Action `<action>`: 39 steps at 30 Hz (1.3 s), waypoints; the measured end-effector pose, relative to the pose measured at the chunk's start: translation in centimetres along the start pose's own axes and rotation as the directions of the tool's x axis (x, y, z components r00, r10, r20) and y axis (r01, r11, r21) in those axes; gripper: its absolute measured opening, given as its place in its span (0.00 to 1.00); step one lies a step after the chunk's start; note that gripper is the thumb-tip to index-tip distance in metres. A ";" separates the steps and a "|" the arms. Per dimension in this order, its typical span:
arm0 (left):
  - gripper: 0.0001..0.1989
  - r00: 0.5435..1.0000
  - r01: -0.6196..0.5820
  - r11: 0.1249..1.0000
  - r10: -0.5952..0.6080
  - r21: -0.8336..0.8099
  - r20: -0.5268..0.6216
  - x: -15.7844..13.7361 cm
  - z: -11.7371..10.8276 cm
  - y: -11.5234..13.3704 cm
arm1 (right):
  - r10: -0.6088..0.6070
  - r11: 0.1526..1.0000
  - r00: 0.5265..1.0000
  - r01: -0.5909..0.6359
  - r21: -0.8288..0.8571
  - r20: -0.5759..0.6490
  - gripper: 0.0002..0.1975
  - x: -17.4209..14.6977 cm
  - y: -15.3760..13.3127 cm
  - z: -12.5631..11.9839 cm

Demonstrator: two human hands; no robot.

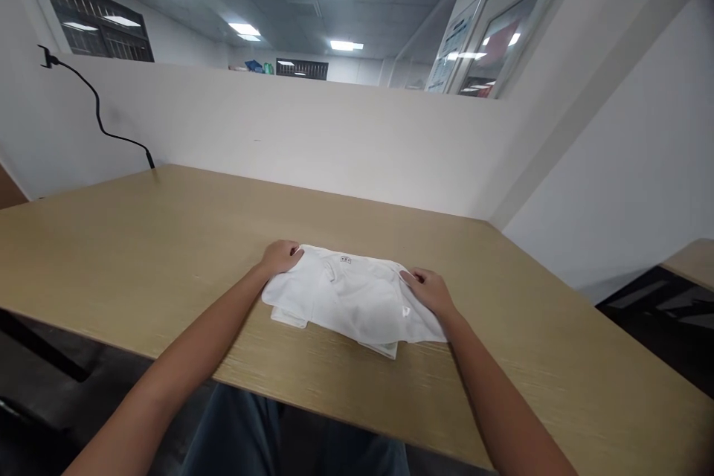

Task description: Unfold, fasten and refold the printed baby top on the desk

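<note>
A white garment (357, 297) is spread across the tabletop (167, 253), just below the centre of the frame. Its upper left corner is pinched between thumb and curled fingers by the left hand (283, 256); its upper right part is gripped likewise by the right hand (428, 290). A small dark print (346, 259) is seen near its top edge. A black gooseneck holder (99, 108) is seen at the upper left of the frame.
</note>
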State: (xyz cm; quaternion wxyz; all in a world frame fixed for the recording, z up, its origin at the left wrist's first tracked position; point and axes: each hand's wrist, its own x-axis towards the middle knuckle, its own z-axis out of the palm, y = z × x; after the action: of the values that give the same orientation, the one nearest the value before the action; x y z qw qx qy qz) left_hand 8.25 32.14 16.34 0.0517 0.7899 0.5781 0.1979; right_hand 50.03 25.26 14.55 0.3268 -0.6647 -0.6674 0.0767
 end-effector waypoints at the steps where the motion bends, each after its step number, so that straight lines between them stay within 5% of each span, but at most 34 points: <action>1: 0.20 1.000 0.001 1.000 -0.001 0.000 0.001 0.0 0.0 0.0 | -0.001 1.000 1.000 0.001 0.001 -0.001 0.25 0.0 0.0 0.0; 39: 0.21 1.000 -0.021 1.000 0.021 0.003 0.004 0.0 0.1 -0.3 | -0.014 1.000 1.000 0.014 0.019 -0.003 0.24 0.2 0.4 0.3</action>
State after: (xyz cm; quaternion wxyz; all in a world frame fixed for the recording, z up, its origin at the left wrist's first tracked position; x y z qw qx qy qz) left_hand 8.05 32.28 16.21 0.0496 0.7964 0.5700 0.1961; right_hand 50.23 25.62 14.16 0.3347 -0.6569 -0.6709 0.0797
